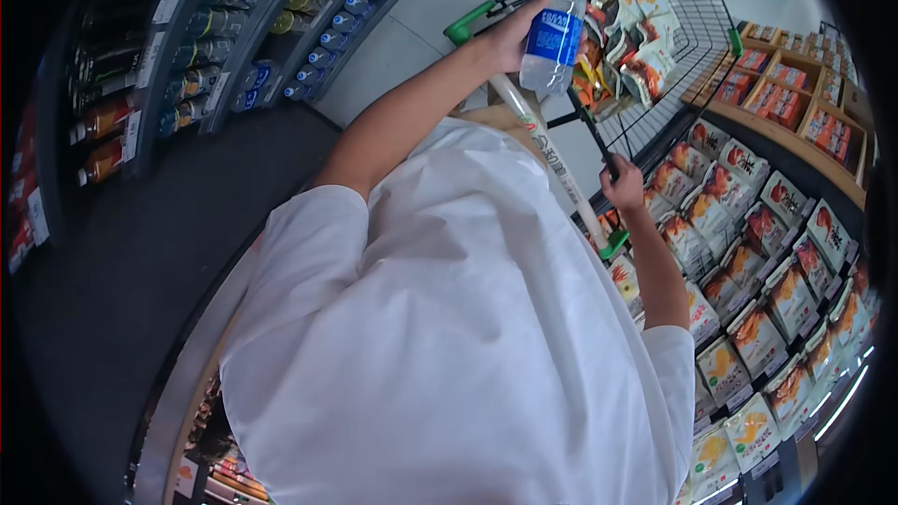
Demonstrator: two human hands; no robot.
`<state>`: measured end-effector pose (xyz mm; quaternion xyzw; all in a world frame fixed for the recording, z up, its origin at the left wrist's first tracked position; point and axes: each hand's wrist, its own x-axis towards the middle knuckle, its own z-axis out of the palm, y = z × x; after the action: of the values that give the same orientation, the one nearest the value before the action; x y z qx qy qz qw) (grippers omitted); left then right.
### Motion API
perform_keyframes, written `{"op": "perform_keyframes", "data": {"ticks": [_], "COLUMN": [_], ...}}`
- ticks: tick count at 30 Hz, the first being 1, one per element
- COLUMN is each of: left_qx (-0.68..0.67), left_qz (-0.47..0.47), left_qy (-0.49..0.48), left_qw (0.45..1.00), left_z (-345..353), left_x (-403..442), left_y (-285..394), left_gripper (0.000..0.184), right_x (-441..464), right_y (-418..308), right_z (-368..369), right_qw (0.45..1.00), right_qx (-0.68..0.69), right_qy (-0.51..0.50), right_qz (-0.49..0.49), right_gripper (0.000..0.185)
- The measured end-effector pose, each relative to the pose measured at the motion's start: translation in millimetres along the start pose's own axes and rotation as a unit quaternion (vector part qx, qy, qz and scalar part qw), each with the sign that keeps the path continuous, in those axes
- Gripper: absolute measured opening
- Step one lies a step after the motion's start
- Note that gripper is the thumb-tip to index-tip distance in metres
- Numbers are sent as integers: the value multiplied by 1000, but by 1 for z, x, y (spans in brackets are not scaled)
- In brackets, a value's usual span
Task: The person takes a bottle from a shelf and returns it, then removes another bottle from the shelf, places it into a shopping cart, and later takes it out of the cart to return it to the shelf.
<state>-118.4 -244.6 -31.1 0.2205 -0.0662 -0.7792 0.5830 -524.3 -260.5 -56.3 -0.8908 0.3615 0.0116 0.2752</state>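
Through the head camera, my left hand [514, 37] grasps a clear, blue-labelled bottle [554, 42] near the white handle [559, 168] of the cart [734, 40]; my right hand [624, 184] clutches its black frame [597, 134].

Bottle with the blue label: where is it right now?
Head view, top, right of centre: the bottle is in the left hand, cap up, just left in the picture of the bagged packs in the cart.

The lone view, head-worn (its corners curve into darkness), looks forward and down from just above the white shirt [449, 337], the shopping cart [697, 23] farther off beyond the shirt.
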Motion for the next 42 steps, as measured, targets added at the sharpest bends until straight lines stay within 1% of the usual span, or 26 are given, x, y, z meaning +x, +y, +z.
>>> {"op": "perform_keyframes", "data": {"ticks": [2, 5, 6, 9, 19, 22, 27, 36, 40, 42], "left_qx": [24, 8, 14, 38, 61, 67, 75, 95, 119, 105], "left_qz": [9, 38, 37, 13, 0, -13, -6, -13, -4, -10], "left_qy": [-15, -65, -46, -58, -99, -93, -81, -54, -53, -63], "left_qw": [1000, 997, 998, 997, 993, 993, 994, 994, 991, 992], "left_z": [3, 13, 16, 11, 0, 0, -2, 6, 9, 1], "left_x": [-5, -12, -12, -13, -17, -20, -20, -31, -35, -24], "left_y": [0, 3, 2, -2, -14, -16, -23, -23, -21, -26], "left_gripper": [88, 82, 77, 74, 79, 79, 79, 83, 85, 86], "right_x": [0, 1, 2, 2, -3, -3, -8, -11, -11, -11], "right_y": [1, -8, -9, -8, -1, -1, 1, -3, -13, -12], "right_z": [1, -4, -5, -4, -2, -3, -3, -7, -12, -9], "right_qw": [1000, 1000, 1000, 1000, 1000, 1000, 1000, 1000, 1000, 1000], "right_qx": [2, 12, 12, 12, 15, 7, -5, -17, -2, 18], "right_qy": [-2, -4, -6, -9, -3, -11, -13, -22, -17, -14], "right_qz": [-4, 5, 5, 4, 14, 13, 16, 16, 24, 18], "right_gripper": [23, 24, 25, 26, 28, 28, 27, 20, 21, 23]}}
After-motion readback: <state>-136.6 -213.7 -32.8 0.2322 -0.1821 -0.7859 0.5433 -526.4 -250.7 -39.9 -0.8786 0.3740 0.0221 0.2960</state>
